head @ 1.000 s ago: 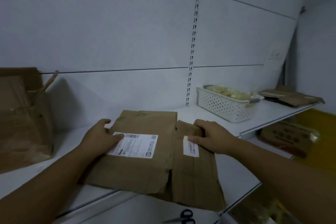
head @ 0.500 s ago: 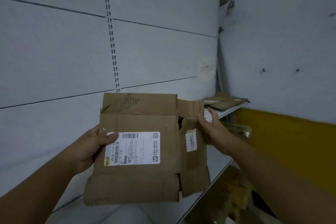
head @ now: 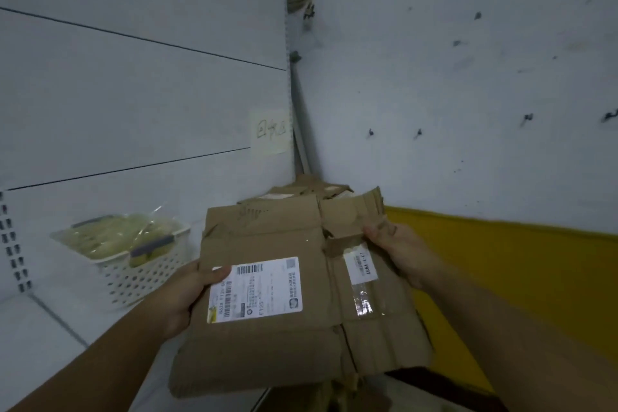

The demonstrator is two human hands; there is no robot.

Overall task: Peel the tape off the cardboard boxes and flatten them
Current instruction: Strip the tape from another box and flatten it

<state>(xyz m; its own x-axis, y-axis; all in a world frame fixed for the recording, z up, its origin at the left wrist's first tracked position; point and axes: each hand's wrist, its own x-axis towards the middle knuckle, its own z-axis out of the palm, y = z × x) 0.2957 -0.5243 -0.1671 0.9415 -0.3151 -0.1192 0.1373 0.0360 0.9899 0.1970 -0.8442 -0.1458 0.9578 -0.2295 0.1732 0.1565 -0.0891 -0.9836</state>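
I hold a flattened brown cardboard box (head: 267,338) in the air with both hands. It bears a large white shipping label (head: 255,288) and a small white sticker with a strip of clear tape (head: 363,304) below it. My left hand (head: 187,294) grips the box's left edge, thumb on the label. My right hand (head: 404,254) grips the right edge near a torn flap. Behind the box, a stack of flattened cardboard (head: 301,192) lies in the far corner of the shelf.
A white perforated basket (head: 133,274) filled with clear plastic scraps sits on the white shelf (head: 40,338) at the left. A paper note (head: 271,132) is stuck on the back panel. The side wall has a yellow lower band (head: 518,278).
I lifted the flattened box off the shelf and carried it to the right, toward the corner stack. My view turned right, so the basket now appears at the left.
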